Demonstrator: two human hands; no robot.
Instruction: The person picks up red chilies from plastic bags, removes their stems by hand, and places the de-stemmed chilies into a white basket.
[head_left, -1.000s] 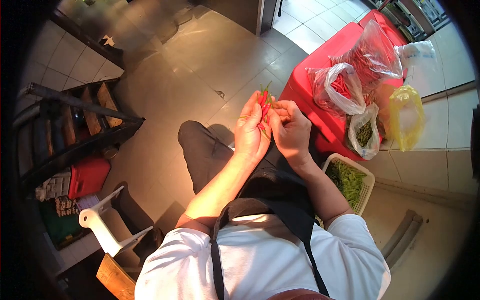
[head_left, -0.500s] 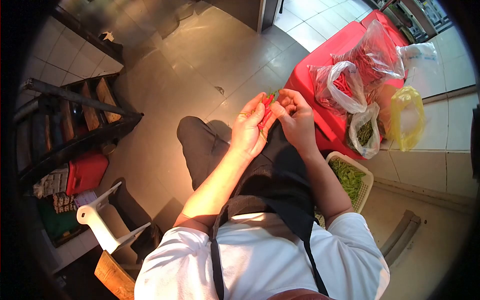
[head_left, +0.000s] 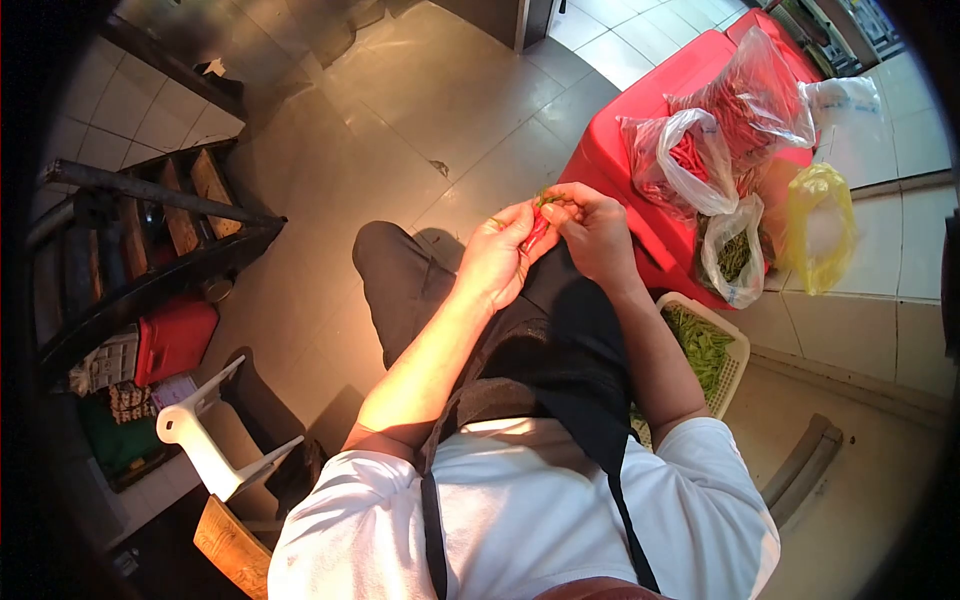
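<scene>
Several red chillies (head_left: pixel 537 228) with green stems lie in my left hand (head_left: pixel 494 257), whose fingers are wrapped round them above my lap. My right hand (head_left: pixel 597 236) meets it from the right, thumb and fingers pinched together at the green stems (head_left: pixel 545 198). To the right, on a red lid (head_left: pixel 608 140), stand clear plastic bags of red chillies (head_left: pixel 741 115) and a white-rimmed bag of small green stems (head_left: pixel 735 255).
A yellow plastic bag (head_left: pixel 820 228) hangs by the tiled wall. Beside my right arm is a cream basket (head_left: pixel 738 362) of green pods. At the left are a white plastic stool (head_left: pixel 205 450), a red box (head_left: pixel 175 338) and a dark metal rack (head_left: pixel 150 290).
My right fingers have closed in on the stems of the chillies, and my left fingers have folded further over the chillies. The view has shifted slightly.
</scene>
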